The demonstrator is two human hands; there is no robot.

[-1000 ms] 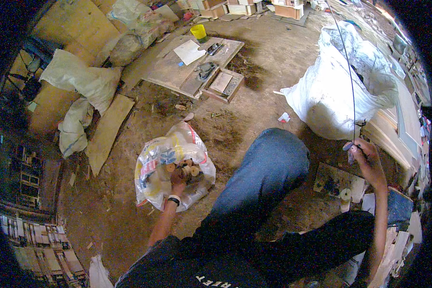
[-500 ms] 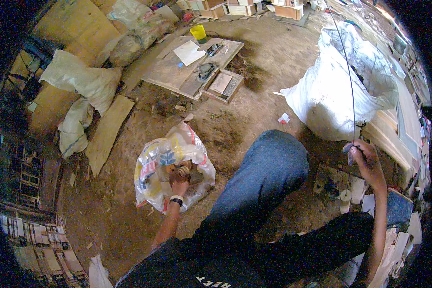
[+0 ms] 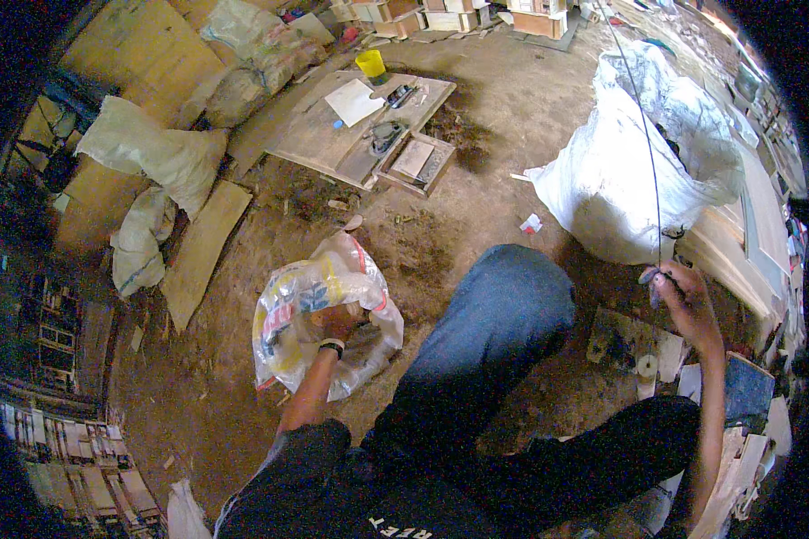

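A clear plastic bag (image 3: 388, 334) with coloured print stands open-mouthed on the ground, left of my knee. My left hand (image 3: 337, 323) reaches down inside it, a band round the wrist. Its fingers are hidden, so I cannot see what it touches. Out to the right, my right hand (image 3: 683, 296) is closed round the lower end of a thin dark line (image 3: 649, 162), a cord or wire. A small greyish piece (image 3: 649, 276) shows at its fingertips. The line runs up past the big white sack and out of the top of the view.
The large white sack (image 3: 593, 171) stands at the right, with wooden boards (image 3: 737, 260) beside it. A low wooden board (image 3: 310, 135) ahead bears a yellow cup (image 3: 369, 63) and paper. Filled sacks (image 3: 166, 148) lie at the left; stacked wood pieces (image 3: 81, 458) sit lower left.
My left hand has sunk deeper into the plastic bag, and its fingers no longer show. My right hand stays nearly in place, still holding the line, which has shifted slightly left.
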